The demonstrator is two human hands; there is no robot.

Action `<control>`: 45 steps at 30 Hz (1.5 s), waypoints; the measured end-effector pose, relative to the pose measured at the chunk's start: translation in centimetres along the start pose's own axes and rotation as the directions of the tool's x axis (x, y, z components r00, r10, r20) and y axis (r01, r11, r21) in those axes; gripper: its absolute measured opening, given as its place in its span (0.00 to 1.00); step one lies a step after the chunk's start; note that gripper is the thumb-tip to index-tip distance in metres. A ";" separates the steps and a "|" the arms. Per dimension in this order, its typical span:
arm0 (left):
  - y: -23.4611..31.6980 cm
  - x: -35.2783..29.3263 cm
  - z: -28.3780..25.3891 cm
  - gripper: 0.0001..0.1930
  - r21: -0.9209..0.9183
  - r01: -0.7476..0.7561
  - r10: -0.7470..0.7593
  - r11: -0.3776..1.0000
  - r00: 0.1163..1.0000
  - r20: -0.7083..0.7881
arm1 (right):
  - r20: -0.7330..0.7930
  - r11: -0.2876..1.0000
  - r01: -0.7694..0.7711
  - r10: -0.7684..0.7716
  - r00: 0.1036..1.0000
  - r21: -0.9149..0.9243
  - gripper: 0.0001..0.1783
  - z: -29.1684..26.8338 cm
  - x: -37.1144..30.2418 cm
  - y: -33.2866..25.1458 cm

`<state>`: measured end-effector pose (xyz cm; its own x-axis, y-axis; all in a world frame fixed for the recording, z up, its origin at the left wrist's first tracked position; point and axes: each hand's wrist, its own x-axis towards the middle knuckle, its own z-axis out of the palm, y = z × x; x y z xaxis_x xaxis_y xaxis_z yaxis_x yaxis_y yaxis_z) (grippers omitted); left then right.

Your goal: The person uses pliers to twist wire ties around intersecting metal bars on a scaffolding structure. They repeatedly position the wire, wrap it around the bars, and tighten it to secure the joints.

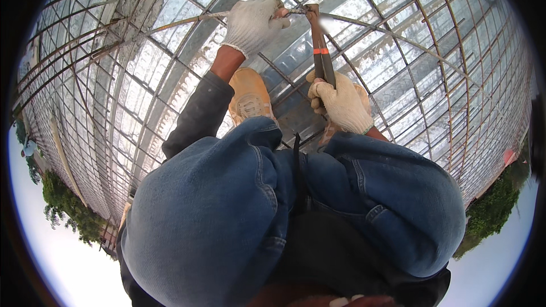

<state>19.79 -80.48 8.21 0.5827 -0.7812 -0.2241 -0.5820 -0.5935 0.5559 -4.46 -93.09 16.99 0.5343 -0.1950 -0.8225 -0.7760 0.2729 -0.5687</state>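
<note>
My left hand (253, 27), in a white knit glove, is closed at a reinforcing bar (187, 21), its fingertips pinched close to a dark twisted piece (297, 10). What lies inside those fingers is hidden. In my gloved right hand (341, 102) are long-handled tying nippers (317, 37), rusty brown at the head, with orange bands and dark grips. The head of the nippers points away from me and meets the twisted piece by the bar, just right of my left fingertips.
A grid of rusty rebar (398, 40) spreads around me over shiny corrugated metal decking (273, 68). My tan shoe (250, 96) stands between the bars. Grey concrete (136, 8) clings to thicker bars at upper left. Trees (71, 204) rise beyond the edge.
</note>
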 end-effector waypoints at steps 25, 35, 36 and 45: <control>-0.2 1.3 -1.5 0.25 0.031 0.023 -0.030 0.999 0.969 0.245 | -0.511 0.954 -0.088 0.231 0.828 0.288 0.21 -7.8 -16.5 -1.1; 0.1 1.3 -1.4 0.25 0.048 0.012 -0.021 0.999 0.979 0.205 | -0.605 0.812 0.149 0.284 0.744 0.564 0.16 -14.5 -12.3 3.9; -0.2 0.8 -1.5 0.24 0.061 0.002 -0.014 0.998 0.982 0.190 | -0.553 0.784 0.152 0.272 0.787 0.602 0.16 -14.3 -11.3 3.8; 0.2 -0.1 0.5 0.21 -0.565 0.087 -0.158 0.821 0.985 -0.077 | -0.297 0.964 -0.087 0.009 0.955 -0.251 0.17 -16.8 -7.7 1.5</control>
<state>19.33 -80.57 7.94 0.7089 -0.6607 -0.2467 -0.1064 -0.4460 0.8887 -15.33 -106.98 22.56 0.4035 -0.4631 -0.7891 -0.8790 0.0433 -0.4748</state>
